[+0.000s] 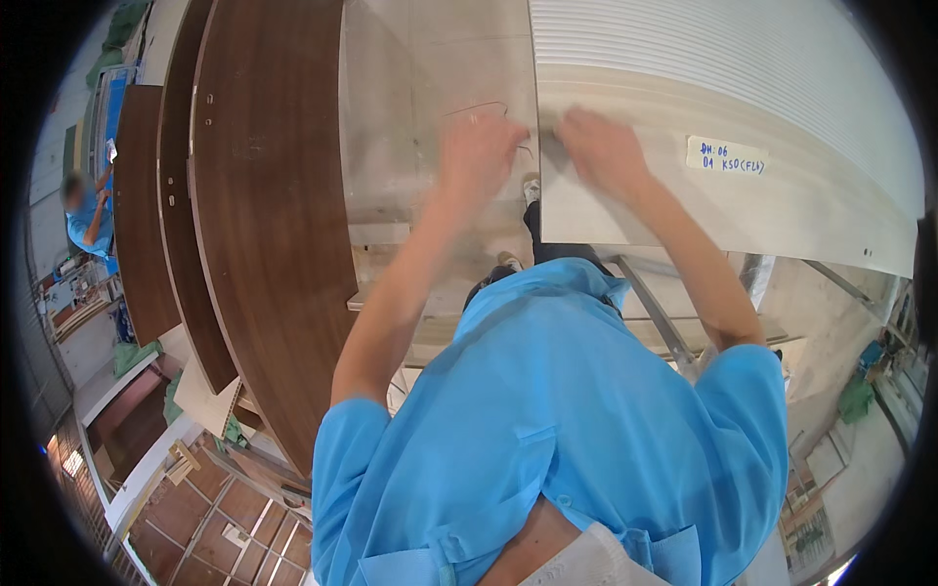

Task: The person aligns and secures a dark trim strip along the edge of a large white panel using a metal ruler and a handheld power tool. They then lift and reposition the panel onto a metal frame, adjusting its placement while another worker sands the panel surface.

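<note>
My left hand (479, 151), blurred by motion, is closed just left of the pale door panel's edge. A thin dark strand (490, 104) shows above its knuckles and another short bit below the fingertips; it looks pinched in the fingers. My right hand (601, 146) is over the left edge of the pale panel (625, 210), fingers curled together and smeared; what they hold, if anything, is hidden. The panel has a ribbed upper part (733, 49) and a cream label (726, 156) with blue handwriting.
Long dark brown boards (269, 195) stand to my left, with small holes along their edges. Metal supports (655, 308) run under the pale panel. At far left a person in blue (93, 220) works at another station. My shoes (531, 188) are on the floor between boards and panel.
</note>
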Demonstrator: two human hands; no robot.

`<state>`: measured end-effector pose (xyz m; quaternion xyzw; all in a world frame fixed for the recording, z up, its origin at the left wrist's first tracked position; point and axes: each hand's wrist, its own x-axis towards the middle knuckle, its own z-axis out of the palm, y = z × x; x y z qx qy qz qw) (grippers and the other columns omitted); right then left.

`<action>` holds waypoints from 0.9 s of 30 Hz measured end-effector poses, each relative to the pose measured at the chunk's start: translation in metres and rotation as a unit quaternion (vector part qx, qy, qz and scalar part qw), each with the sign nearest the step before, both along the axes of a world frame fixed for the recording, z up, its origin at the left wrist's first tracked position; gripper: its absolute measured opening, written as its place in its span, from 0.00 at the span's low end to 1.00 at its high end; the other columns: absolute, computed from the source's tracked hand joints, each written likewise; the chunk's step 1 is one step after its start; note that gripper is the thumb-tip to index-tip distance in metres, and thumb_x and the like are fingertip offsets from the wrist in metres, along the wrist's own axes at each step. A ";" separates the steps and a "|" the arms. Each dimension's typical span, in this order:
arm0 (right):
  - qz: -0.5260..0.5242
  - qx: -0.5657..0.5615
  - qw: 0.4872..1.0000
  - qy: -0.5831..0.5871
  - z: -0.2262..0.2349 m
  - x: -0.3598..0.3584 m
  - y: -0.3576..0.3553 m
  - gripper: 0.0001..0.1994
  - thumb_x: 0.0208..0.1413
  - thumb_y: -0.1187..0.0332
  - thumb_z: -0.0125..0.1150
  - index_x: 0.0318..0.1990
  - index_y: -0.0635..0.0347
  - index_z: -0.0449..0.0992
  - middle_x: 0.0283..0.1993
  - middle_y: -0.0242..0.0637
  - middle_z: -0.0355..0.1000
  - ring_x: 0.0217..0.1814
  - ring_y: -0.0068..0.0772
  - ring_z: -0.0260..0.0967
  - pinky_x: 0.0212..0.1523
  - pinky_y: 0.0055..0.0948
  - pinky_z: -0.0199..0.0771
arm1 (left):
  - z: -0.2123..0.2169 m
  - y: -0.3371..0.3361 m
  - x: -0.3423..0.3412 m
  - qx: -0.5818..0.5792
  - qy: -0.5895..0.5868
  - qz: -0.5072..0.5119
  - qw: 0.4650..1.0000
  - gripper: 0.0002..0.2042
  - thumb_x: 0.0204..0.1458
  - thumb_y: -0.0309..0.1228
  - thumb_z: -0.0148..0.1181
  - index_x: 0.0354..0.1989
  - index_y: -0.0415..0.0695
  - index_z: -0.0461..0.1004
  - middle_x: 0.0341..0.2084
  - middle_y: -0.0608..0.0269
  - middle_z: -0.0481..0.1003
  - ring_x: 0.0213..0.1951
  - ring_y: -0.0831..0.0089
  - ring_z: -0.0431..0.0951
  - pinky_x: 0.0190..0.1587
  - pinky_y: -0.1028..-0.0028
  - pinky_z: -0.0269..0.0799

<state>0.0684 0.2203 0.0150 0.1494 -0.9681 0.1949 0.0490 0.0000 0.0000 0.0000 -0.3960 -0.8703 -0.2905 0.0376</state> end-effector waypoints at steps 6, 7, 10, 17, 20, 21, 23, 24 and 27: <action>0.075 0.001 0.992 -0.097 0.023 0.085 -0.018 0.13 0.48 0.73 0.61 0.43 0.54 0.73 0.49 0.41 0.73 0.46 0.44 0.76 0.37 0.41 0.79 | 0.040 -0.027 0.079 0.018 -0.045 -0.060 0.997 0.09 0.47 0.24 0.61 0.36 0.50 0.82 0.30 0.62 0.79 0.34 0.58 0.79 0.36 0.61 0.74; 0.050 -0.011 0.998 -0.031 0.020 0.070 -0.007 0.12 0.49 0.73 0.61 0.42 0.54 0.72 0.47 0.40 0.73 0.45 0.44 0.76 0.36 0.42 0.79 | 0.034 -0.019 0.066 -0.054 -0.054 -0.032 0.997 0.09 0.49 0.25 0.61 0.37 0.50 0.83 0.31 0.62 0.80 0.34 0.59 0.80 0.37 0.62 0.75; -0.038 -0.046 0.997 0.048 0.008 -0.017 0.018 0.07 0.54 0.73 0.60 0.41 0.51 0.75 0.38 0.36 0.69 0.40 0.44 0.74 0.32 0.41 0.75 | 0.016 0.020 -0.022 0.010 -0.007 0.026 1.000 0.07 0.55 0.27 0.60 0.37 0.51 0.84 0.31 0.61 0.81 0.36 0.58 0.81 0.38 0.60 0.76; 0.029 -0.029 0.998 0.046 -0.002 -0.002 0.013 0.11 0.49 0.72 0.60 0.42 0.54 0.72 0.40 0.37 0.70 0.42 0.43 0.74 0.34 0.42 0.76 | 0.010 0.007 -0.010 -0.028 0.011 -0.016 0.999 0.07 0.52 0.28 0.62 0.37 0.54 0.83 0.31 0.62 0.81 0.34 0.58 0.79 0.37 0.60 0.74; 0.083 -0.065 0.994 0.037 0.010 0.067 -0.008 0.11 0.45 0.73 0.62 0.39 0.55 0.74 0.39 0.37 0.71 0.38 0.43 0.74 0.31 0.39 0.75 | 0.025 -0.023 0.066 -0.023 -0.009 -0.050 0.998 0.08 0.47 0.28 0.65 0.36 0.51 0.82 0.28 0.65 0.79 0.32 0.63 0.79 0.36 0.63 0.75; 0.098 -0.087 0.991 0.000 0.018 0.085 -0.013 0.12 0.44 0.73 0.62 0.39 0.56 0.74 0.39 0.36 0.71 0.37 0.41 0.74 0.30 0.38 0.75 | 0.031 -0.028 0.084 0.032 -0.022 -0.047 0.998 0.07 0.46 0.29 0.65 0.35 0.50 0.82 0.28 0.66 0.78 0.32 0.64 0.79 0.36 0.65 0.75; 0.111 -0.095 0.983 -0.112 0.029 0.095 -0.013 0.11 0.45 0.73 0.62 0.38 0.55 0.74 0.38 0.36 0.70 0.37 0.40 0.74 0.29 0.37 0.75 | 0.041 -0.035 0.096 -0.016 -0.085 -0.085 0.993 0.07 0.45 0.28 0.67 0.34 0.49 0.81 0.28 0.66 0.79 0.31 0.65 0.79 0.36 0.66 0.75; 0.099 -0.104 0.985 -0.096 0.033 0.088 -0.011 0.10 0.46 0.73 0.62 0.38 0.55 0.74 0.37 0.36 0.69 0.37 0.40 0.74 0.29 0.37 0.75 | 0.045 -0.034 0.089 -0.018 -0.082 -0.078 0.993 0.07 0.45 0.28 0.67 0.34 0.49 0.81 0.28 0.66 0.79 0.31 0.65 0.79 0.36 0.66 0.75; 0.055 -0.112 0.992 -0.020 0.038 0.035 0.004 0.08 0.48 0.73 0.62 0.37 0.55 0.73 0.36 0.36 0.68 0.36 0.40 0.74 0.29 0.39 0.75 | 0.051 -0.010 0.036 -0.005 -0.024 -0.052 0.998 0.05 0.48 0.28 0.67 0.34 0.48 0.81 0.28 0.65 0.79 0.31 0.64 0.79 0.36 0.66 0.75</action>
